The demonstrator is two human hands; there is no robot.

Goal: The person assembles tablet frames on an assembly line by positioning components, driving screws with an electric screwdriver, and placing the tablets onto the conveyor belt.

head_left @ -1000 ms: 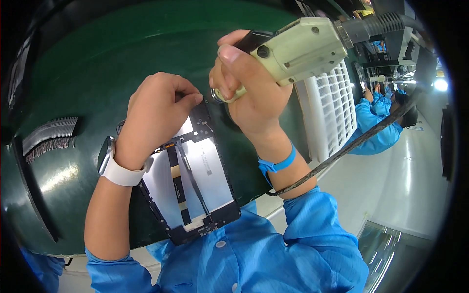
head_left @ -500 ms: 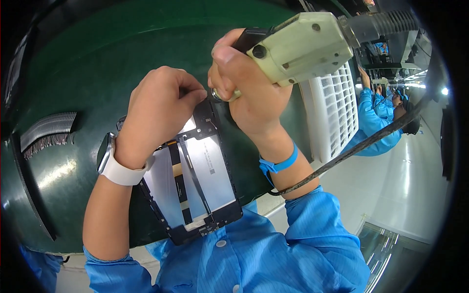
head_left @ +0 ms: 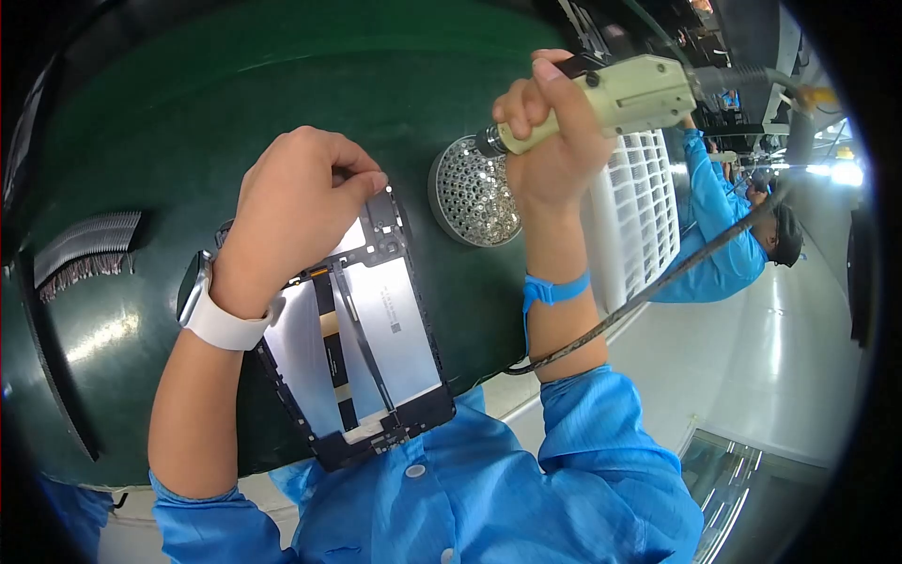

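Note:
In my right hand (head_left: 554,141) is a pale green electric screwdriver (head_left: 648,94), fingers wrapped round its front body. Its tip points down-left over the rim of a round dish (head_left: 470,193) with a perforated top and small shiny screws in it. My left hand (head_left: 305,202) reaches over the far end of an opened tablet (head_left: 399,324), thumb and fingertips pinched at its far right corner. Whatever lies between them is hidden. The tablet shows silver panels, a black frame and a dark flat cable down its middle.
A white grid tray (head_left: 644,216) stands to the right on the green table (head_left: 150,160). At the left lies a fanned stack of thin dark strips (head_left: 89,249). The screwdriver's dark cable (head_left: 648,291) crosses my right forearm. A person in blue (head_left: 728,235) works farther right.
My right hand has moved right with the screwdriver, from the tablet's far corner to the round dish, which now shows. The left hand and tablet have shifted slightly left in view.

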